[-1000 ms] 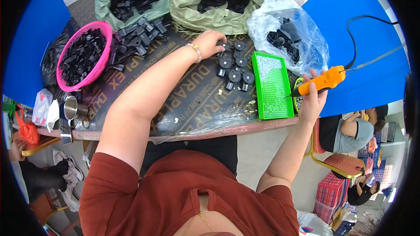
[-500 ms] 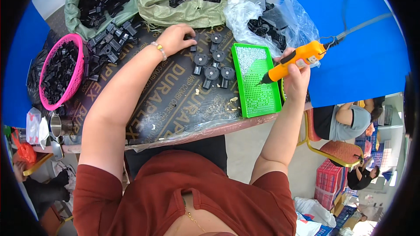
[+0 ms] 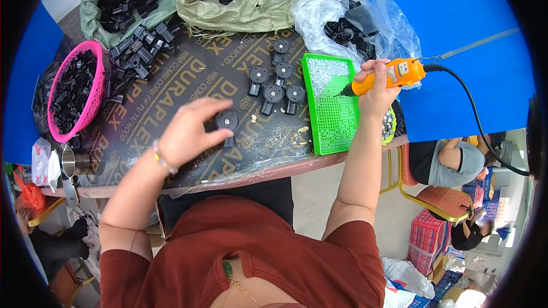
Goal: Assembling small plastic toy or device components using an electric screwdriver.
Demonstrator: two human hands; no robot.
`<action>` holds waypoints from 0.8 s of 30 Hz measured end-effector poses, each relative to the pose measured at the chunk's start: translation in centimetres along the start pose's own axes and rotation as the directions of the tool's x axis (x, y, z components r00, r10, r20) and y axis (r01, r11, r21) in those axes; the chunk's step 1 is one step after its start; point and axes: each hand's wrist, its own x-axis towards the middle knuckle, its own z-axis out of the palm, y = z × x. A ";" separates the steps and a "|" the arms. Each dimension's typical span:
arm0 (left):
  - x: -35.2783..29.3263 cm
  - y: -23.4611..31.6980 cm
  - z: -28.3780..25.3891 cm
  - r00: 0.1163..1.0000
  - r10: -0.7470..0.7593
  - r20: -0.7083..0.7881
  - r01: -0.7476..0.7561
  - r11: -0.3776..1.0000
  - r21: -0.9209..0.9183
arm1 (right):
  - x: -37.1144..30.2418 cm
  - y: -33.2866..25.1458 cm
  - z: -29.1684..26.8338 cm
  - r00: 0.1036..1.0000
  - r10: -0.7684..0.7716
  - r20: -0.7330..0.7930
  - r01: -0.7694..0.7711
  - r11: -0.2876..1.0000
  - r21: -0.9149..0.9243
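Left hand (image 3: 189, 131) moved nearer, grip spread around a disc-topped black part (image 3: 228, 121), right hand (image 3: 377, 94) clasping orange screwdriver (image 3: 406, 72).

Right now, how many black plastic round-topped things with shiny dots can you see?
6: one piece at the left hand; five left of the green rectangular plastic tray: one farthest back, two midway, two nearest. More may be hidden.

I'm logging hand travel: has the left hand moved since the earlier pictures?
Yes: the left hand has moved back and leftward, closer to the table's near edge.
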 end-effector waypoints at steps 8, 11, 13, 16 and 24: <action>-1.9 -1.5 3.7 0.999 -0.030 -0.034 0.029 0.999 -0.036 | -0.3 0.5 0.3 1.000 -0.011 -0.006 0.011 1.000 -0.029; -2.2 -1.7 3.9 0.998 -0.033 -0.056 0.029 0.997 -0.068 | -0.4 0.5 0.2 1.000 -0.017 0.001 0.017 0.999 -0.040; -2.2 -1.6 3.9 0.993 -0.011 -0.115 0.006 0.999 -0.040 | -0.4 0.6 0.2 1.000 -0.019 0.002 0.019 0.999 -0.034; -2.4 -2.2 4.1 0.995 -0.025 -0.101 0.024 1.000 -0.010 | -0.8 -0.7 0.4 0.998 -0.059 -0.031 0.060 0.997 0.046; -2.2 -3.0 4.4 0.994 0.028 -0.105 -0.022 0.998 0.060 | -6.7 -5.7 8.4 0.945 -0.128 0.301 0.015 0.936 0.351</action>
